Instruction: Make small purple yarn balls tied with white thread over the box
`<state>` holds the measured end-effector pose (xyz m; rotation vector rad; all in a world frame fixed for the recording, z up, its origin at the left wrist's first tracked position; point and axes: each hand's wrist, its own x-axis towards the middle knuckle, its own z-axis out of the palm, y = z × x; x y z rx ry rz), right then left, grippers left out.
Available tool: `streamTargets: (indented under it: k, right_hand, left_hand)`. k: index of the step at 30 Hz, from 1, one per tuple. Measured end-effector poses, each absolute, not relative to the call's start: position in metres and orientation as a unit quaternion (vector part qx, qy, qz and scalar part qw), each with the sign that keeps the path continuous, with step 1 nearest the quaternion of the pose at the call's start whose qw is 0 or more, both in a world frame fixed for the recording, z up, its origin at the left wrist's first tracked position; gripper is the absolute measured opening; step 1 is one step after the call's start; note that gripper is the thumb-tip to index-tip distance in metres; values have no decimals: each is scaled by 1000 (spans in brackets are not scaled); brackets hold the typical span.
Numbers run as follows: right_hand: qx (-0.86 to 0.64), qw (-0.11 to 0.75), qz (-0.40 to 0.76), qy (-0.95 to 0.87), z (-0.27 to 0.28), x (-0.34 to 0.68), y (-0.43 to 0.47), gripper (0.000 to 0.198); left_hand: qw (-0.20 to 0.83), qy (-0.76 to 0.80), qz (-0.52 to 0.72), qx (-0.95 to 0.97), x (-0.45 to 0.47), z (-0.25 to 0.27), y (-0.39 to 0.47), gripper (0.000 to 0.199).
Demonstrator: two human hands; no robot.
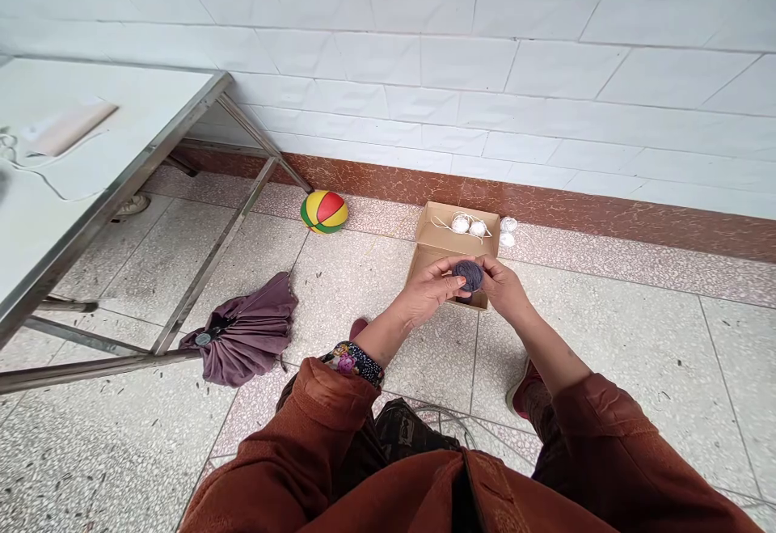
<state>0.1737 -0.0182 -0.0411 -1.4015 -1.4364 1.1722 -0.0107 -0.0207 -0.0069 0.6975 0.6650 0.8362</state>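
Note:
A small ball of dark purple-grey yarn point(468, 275) is between my two hands, above an open cardboard box point(432, 256). My left hand point(432, 289) grips it from the left, with the thumb across its front. From the other side, the closed fingers of my right hand point(500, 284) hold the ball's right edge; their tips are partly hidden. Two white yarn balls point(461, 223) with loose strands lie in the box's far section. Something dark shows in the near section, mostly covered by my hands and the ball.
More white yarn balls point(508, 230) sit on the floor right of the box. A multicoloured ball point(325, 212) rests near the wall. At left, a folded purple umbrella point(251, 331) lies by the metal-framed table point(182, 116). My feet flank the floor before the box.

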Motion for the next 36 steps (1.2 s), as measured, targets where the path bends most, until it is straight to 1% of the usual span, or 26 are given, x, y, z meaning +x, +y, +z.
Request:
streamTargets:
  k: [6, 11, 16, 20, 23, 26, 28, 31, 33, 34, 36]
  right_hand:
    - [-531, 351, 435, -637, -38, 172, -25, 20]
    - [-462, 317, 423, -712, -21, 178, -26, 20]
    - [-455, 356, 423, -698, -10, 185, -23, 21]
    - [-471, 372, 412, -686, -14, 184, -22, 25]
    - [-486, 398, 447, -637, -19, 181, -20, 27]
    - [-492, 419, 481, -592, -21, 177, -18, 30]
    - [-499, 425, 489, -575, -22, 174, -18, 31]
    - [-513, 442, 481, -557, -26, 169, -20, 32]
    - [-518, 442, 466, -564, -29, 165, -23, 32]
    - [-519, 433, 463, -573, -32, 164, -25, 33]
    - [-521, 400, 462, -596, -36, 162, -28, 33]
  left_hand:
    - [782, 335, 420, 316, -14, -12, -12, 55]
    - [704, 444, 406, 378, -16, -18, -7, 50]
    - [647, 467, 396, 455, -10, -23, -8, 37]
    - [621, 516, 323, 494, -10, -21, -11, 35]
    - [659, 499, 265, 497, -12, -16, -14, 36]
    - [740, 417, 267, 455, -12, -11, -18, 38]
    - [780, 372, 289, 412, -13, -8, -20, 45]
    - [827, 316, 309, 346, -13, -3, -20, 64]
    - [845, 284, 331, 309, -14, 0, -19, 70]
    - [845, 277, 349, 297, -15, 0, -18, 69]
    - [830, 283, 387, 284, -17, -1, -14, 61]
